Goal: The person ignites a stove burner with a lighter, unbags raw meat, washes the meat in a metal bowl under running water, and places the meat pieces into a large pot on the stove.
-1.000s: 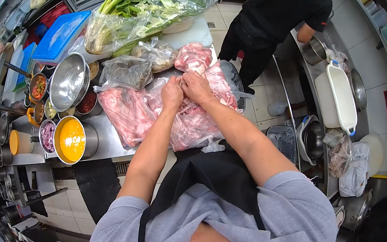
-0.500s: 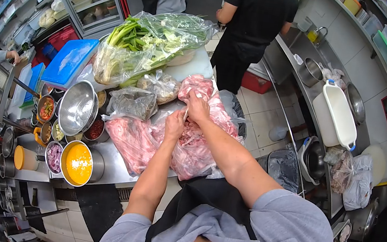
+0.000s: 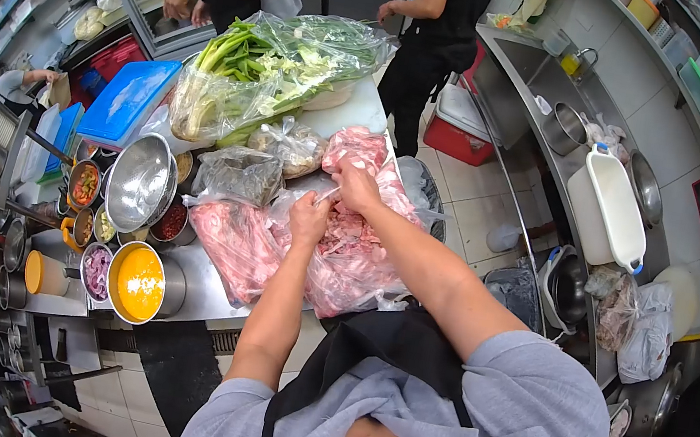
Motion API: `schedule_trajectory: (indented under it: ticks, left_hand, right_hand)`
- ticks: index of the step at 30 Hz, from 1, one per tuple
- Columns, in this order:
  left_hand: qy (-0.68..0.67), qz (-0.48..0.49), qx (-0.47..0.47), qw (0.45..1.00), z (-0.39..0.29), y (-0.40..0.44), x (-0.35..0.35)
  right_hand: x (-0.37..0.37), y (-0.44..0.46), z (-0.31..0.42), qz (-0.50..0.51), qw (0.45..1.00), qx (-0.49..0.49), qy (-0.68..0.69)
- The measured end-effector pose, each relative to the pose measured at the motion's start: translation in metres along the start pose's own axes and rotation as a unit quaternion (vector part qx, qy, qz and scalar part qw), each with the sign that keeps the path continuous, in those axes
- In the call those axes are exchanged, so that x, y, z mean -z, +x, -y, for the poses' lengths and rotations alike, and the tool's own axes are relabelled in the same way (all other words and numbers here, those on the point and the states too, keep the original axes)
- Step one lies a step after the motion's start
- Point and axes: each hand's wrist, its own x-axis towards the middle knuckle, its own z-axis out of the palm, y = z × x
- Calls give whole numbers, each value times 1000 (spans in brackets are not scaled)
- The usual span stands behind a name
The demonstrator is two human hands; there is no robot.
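Both hands are close together over an opened clear plastic bag (image 3: 338,293) of raw pink meat (image 3: 355,235) on the steel table. My left hand (image 3: 310,216) is closed, pinching the bag's edge. My right hand (image 3: 356,187) is closed too, just beyond the left, with its fingers at the near side of a large chunk of meat (image 3: 357,145); what it grips is partly hidden. Left of the hands lies another clear bag of raw meat (image 3: 231,247). Behind it sit a bag of dark contents (image 3: 238,174) and a knotted bag (image 3: 290,148).
A big bag of green onions (image 3: 241,69) lies at the back beside a white cutting board (image 3: 363,113). At left are a blue lid (image 3: 126,102), a steel colander (image 3: 141,180) and a pot of yellow liquid (image 3: 140,283). Two co-workers (image 3: 433,42) stand beyond; a sink counter runs right.
My hands stay at the bag and meat with little movement. The view has shifted slightly. One co-worker's arms have come down into view; the other has moved left, exposing more of a red cooler.
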Motion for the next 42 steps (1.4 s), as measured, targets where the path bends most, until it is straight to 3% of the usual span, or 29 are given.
schedule_trajectory:
  ticks: [1, 2, 4, 7, 11, 16, 18, 22, 23, 25, 27, 28, 30, 31, 33, 36, 38, 39, 40, 42]
  left_hand:
    - [1, -1, 3, 1000, -2, 1, -1]
    - [74, -12, 13, 997, -3, 2, -3]
    - [150, -21, 29, 988, -3, 5, -11]
    - [196, -60, 98, 974, 5, 10, -21]
    - [214, -99, 92, 967, 6, 16, -25]
    - [278, -127, 150, 940, 0, 18, -35]
    - [308, -143, 180, 923, -2, 21, -39]
    - [343, -190, 258, 883, 15, 32, -37]
    - [262, -261, 293, 881, 41, 39, -29]
    - [301, -259, 274, 876, 43, 32, -20]
    - [349, -247, 254, 868, 47, 39, -12]
    - [369, -247, 245, 862, 55, 40, -11]
    - [363, -265, 259, 855, 54, 32, -15]
    - [383, -265, 249, 849, 48, 30, -16]
    - [408, -268, 238, 840, 47, 35, -14]
    - [408, -262, 214, 848, 54, 34, -14]
    - [359, -216, 212, 883, 43, 39, -9]
    - [284, -156, 257, 910, 20, 38, -4]
    - [284, -156, 261, 909, 5, 35, -2]
    - [342, -183, 79, 919, -24, 25, 4]
  right_hand:
    - [4, -8, 0, 27, 997, 73, 24]
    - [5, -13, 0, 33, 997, 73, 24]
    - [4, -23, -4, 17, 986, 161, -46]
    - [10, -29, -3, 57, 985, 156, -37]
    - [15, -23, -9, 67, 978, 195, -42]
    - [21, -20, -24, 99, 965, 243, -11]
    - [23, -16, -31, 62, 954, 290, 52]
    - [40, -12, -50, 83, 949, 294, 78]
    - [55, -9, -60, 83, 941, 304, 123]
    - [81, -2, -91, 125, 919, 322, 188]
    - [108, 11, -137, 121, 928, 273, 223]
    - [104, 32, -179, 23, 927, 311, 207]
    - [115, 65, -272, -57, 933, 108, 340]
    - [108, 65, -313, -60, 942, 37, 327]
    - [91, 17, -359, 33, 974, 12, 225]
    - [40, -53, -388, 122, 963, 18, 240]
    - [45, -75, -373, 160, 960, 1, 231]
    - [46, -81, -367, 202, 937, -70, 276]
    - [47, -86, -365, 243, 905, -141, 318]
    - [45, -76, -378, 244, 918, -127, 285]
